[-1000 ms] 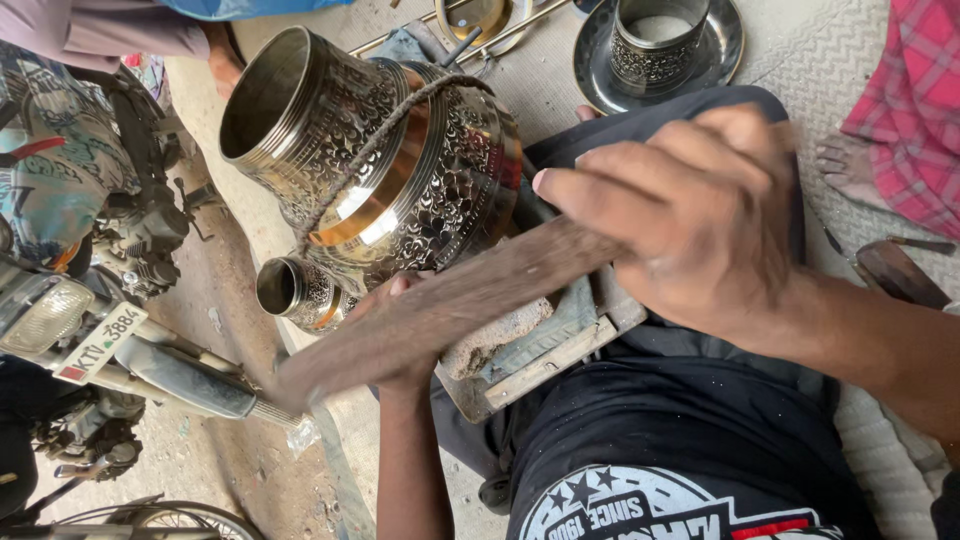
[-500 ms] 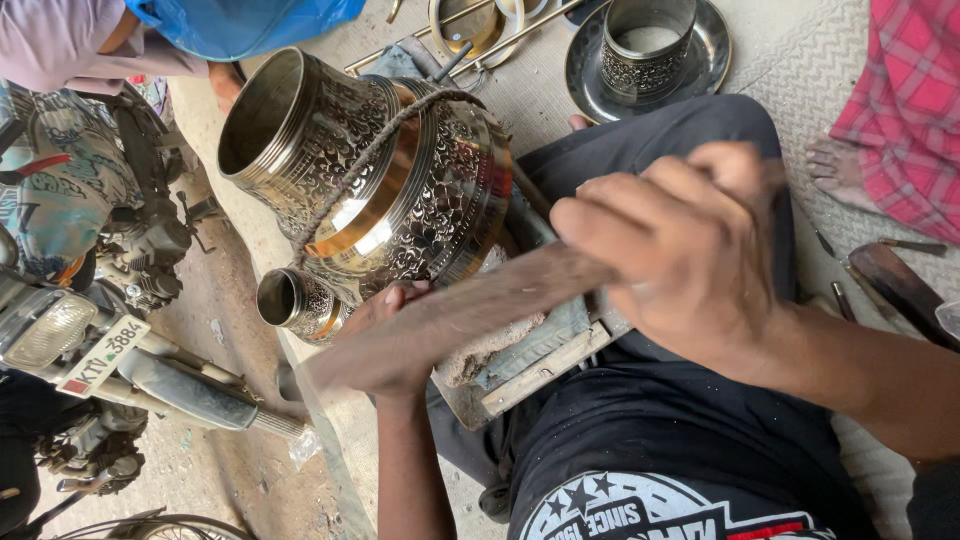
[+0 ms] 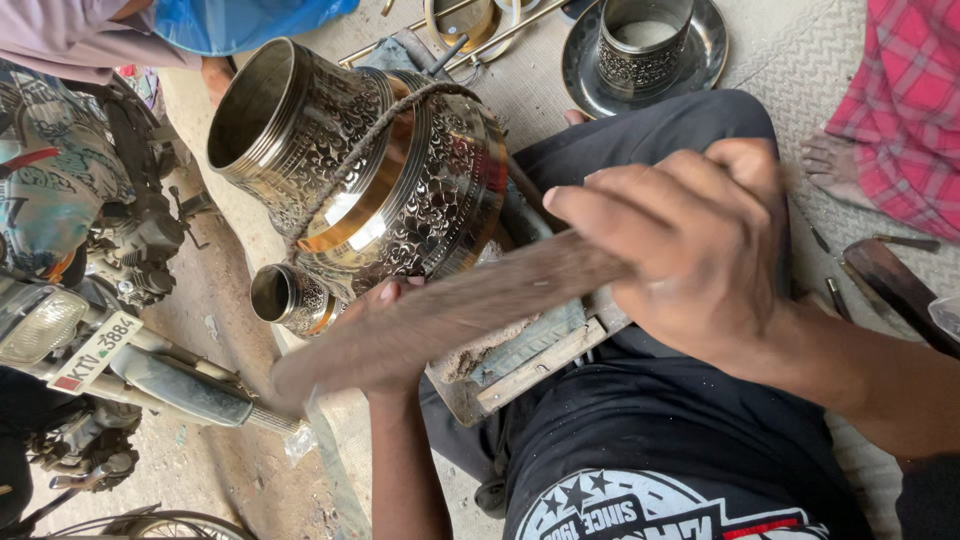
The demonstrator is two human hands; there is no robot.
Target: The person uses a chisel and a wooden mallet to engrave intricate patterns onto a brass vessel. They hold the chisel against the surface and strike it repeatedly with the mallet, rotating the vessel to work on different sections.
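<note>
— Gripping the long file (image 3: 450, 310), the right hand (image 3: 690, 250) is clamped on one end; the left hand (image 3: 385, 310) closes under the other. It lies across the engraved brass pot (image 3: 400, 190) on the lap.

— One slip may scratch the pot, or tip it against the wooden block (image 3: 530, 360).

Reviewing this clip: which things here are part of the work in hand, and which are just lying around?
In use:
- right hand gripping a long flat wooden stick
- left hand partly hidden under the stick
- engraved metal pot with a cord around it
- block on the lap

Lying about:
- metal cup on a round tray
- brass rods
- motorbike
</note>
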